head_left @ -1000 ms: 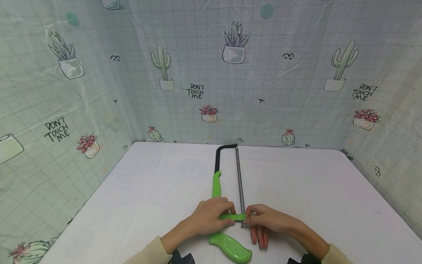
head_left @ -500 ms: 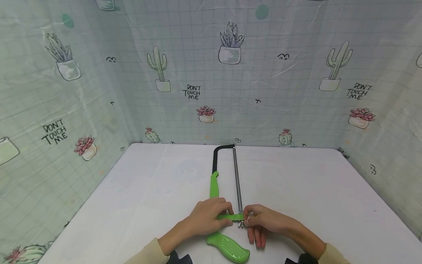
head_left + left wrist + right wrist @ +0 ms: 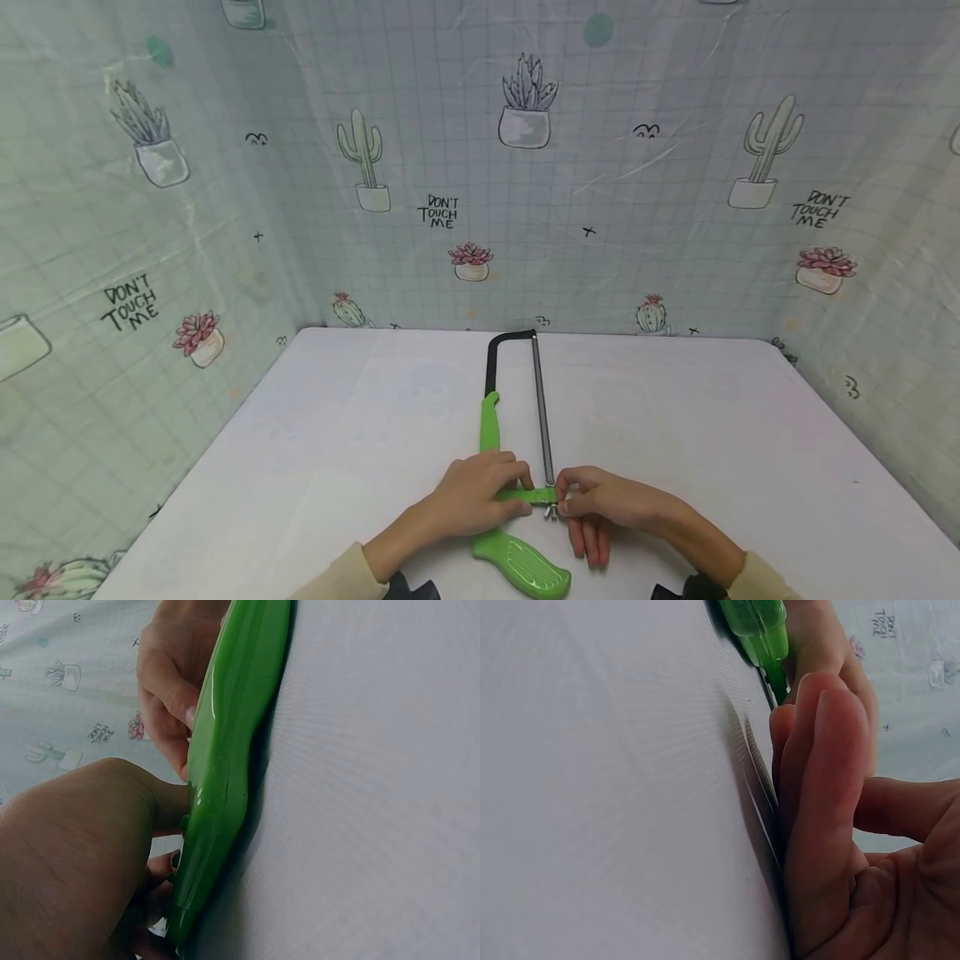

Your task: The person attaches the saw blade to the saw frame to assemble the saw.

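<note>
A hacksaw lies flat on the white table in the head view, with a green handle (image 3: pixel 520 565), a black bow (image 3: pixel 491 367) and a grey blade (image 3: pixel 542 408) pointing away. My left hand (image 3: pixel 474 496) lies over the green frame, fingers and thumb gripping the short green crossbar (image 3: pixel 538 496). At the crossbar's outer end, my right hand (image 3: pixel 611 502) pinches with thumb and index finger beside a small metal wing nut (image 3: pixel 551 512); its other fingers point down to the table. The left wrist view shows the green handle (image 3: pixel 236 712) close up; the right wrist view hides the pinch.
The white table (image 3: pixel 375 417) reaches back to a cloth (image 3: pixel 637 183) printed with cacti, which surrounds it at the back and sides. Dark wrist straps (image 3: pixel 411 588) show at the bottom edge by the cream sleeves (image 3: pixel 341 575).
The head view has shifted slightly. Both hands stay at the same places on the hacksaw, and any turning of the wing nut is too small to tell.
</note>
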`<state>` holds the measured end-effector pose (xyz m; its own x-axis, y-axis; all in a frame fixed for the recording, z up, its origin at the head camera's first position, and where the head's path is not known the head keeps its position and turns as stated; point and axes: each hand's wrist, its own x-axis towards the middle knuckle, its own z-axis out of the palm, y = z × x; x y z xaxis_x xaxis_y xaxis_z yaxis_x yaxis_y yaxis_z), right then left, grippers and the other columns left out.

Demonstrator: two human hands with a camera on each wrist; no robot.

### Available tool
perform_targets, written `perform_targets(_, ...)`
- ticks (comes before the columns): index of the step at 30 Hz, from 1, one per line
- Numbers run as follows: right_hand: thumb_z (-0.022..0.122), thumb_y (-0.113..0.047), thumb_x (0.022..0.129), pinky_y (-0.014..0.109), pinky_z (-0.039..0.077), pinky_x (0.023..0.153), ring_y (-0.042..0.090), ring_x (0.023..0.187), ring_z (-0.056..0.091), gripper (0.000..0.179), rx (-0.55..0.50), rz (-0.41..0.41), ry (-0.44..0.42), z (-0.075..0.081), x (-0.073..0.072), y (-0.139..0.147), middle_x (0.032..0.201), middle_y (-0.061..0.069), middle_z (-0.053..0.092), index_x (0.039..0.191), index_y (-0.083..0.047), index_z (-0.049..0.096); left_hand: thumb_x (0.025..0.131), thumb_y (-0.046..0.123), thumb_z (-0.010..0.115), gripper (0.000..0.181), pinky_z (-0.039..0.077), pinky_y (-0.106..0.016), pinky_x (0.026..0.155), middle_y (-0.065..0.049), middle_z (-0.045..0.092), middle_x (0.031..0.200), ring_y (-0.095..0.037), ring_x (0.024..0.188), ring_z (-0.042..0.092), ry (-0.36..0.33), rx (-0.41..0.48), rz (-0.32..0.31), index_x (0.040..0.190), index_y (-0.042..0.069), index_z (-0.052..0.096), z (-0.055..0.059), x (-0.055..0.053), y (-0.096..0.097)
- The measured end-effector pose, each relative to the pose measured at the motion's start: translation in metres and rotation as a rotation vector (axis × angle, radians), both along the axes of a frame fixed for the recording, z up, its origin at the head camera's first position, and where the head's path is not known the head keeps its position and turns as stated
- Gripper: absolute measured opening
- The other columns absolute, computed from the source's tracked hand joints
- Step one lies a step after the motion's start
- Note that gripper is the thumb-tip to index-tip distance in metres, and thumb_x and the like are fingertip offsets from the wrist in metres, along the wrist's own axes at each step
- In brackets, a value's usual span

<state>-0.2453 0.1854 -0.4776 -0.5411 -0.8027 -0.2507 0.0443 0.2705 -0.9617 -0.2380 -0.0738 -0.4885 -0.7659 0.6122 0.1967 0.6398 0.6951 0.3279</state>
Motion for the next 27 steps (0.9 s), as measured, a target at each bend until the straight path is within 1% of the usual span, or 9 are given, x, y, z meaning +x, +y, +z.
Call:
perform_targets(5,0.050,-0.012,0.103,0.025,0.055,0.048,0.009,0.050,0.067,0.015,-0.007,-0.025,-0.008,-0.0039,0.0017,0.0010,0.069,0.007,0.072,0.108,0.001,0.053,0.093,0.048,0.070,0.016,0.039,-0.020,0.059,0.019,0.056,0.087,0.003,0.079,0.048,-0.002,-0.006,-0.006,0.102,0.035,0.069,-0.0032,-0.0006,0.0010)
perform_targets(9,0.051,-0.012,0.102,0.025,0.054,0.048,0.009,0.049,0.066,0.014,-0.004,-0.049,-0.009,-0.0077,0.0053,0.0037,0.067,0.006,0.072,0.106,0.001,0.054,0.093,0.049,0.069,0.016,0.039,-0.019,0.060,0.019,0.056,0.088,0.003,0.080,0.048,-0.005,-0.013,-0.020,0.102,0.035,0.069,-0.0056,-0.0001,0.0037)
perform_targets(12,0.051,-0.012,0.102,0.025,0.054,0.048,0.008,0.049,0.066,0.014,-0.005,-0.052,-0.012,-0.0084,0.0063,0.0051,0.067,0.006,0.071,0.106,0.001,0.054,0.093,0.049,0.069,0.017,0.038,-0.019,0.060,0.019,0.055,0.088,0.003,0.080,0.048,-0.002,-0.017,-0.024,0.103,0.035,0.069,-0.0058,0.0015,0.0054)
perform_targets(19,0.052,-0.013,0.101,0.025,0.054,0.048,0.008,0.048,0.066,0.014,-0.011,-0.044,-0.010,-0.0056,0.0056,0.0019,0.067,0.006,0.071,0.104,0.001,0.054,0.092,0.047,0.071,0.016,0.037,-0.018,0.058,0.019,0.055,0.087,0.004,0.078,0.047,0.005,-0.019,-0.002,0.101,0.034,0.068,-0.0002,0.0058,0.0027)
perform_targets(23,0.051,-0.012,0.100,0.026,0.054,0.047,0.008,0.048,0.066,0.013,0.005,-0.050,-0.011,-0.0034,0.0035,-0.0009,0.066,0.007,0.071,0.104,0.000,0.054,0.093,0.047,0.070,0.016,0.037,-0.019,0.058,0.019,0.054,0.086,0.003,0.078,0.047,0.006,-0.017,0.002,0.102,0.034,0.068,0.0028,0.0050,0.0010)
perform_targets(27,0.052,-0.011,0.100,0.026,0.054,0.046,0.010,0.047,0.066,0.013,0.015,-0.060,-0.006,-0.0022,0.0017,-0.0023,0.066,0.008,0.071,0.104,0.001,0.055,0.093,0.047,0.070,0.017,0.037,-0.019,0.058,0.019,0.055,0.086,0.002,0.078,0.047,0.009,-0.011,0.004,0.102,0.034,0.068,0.0031,0.0034,0.0005)
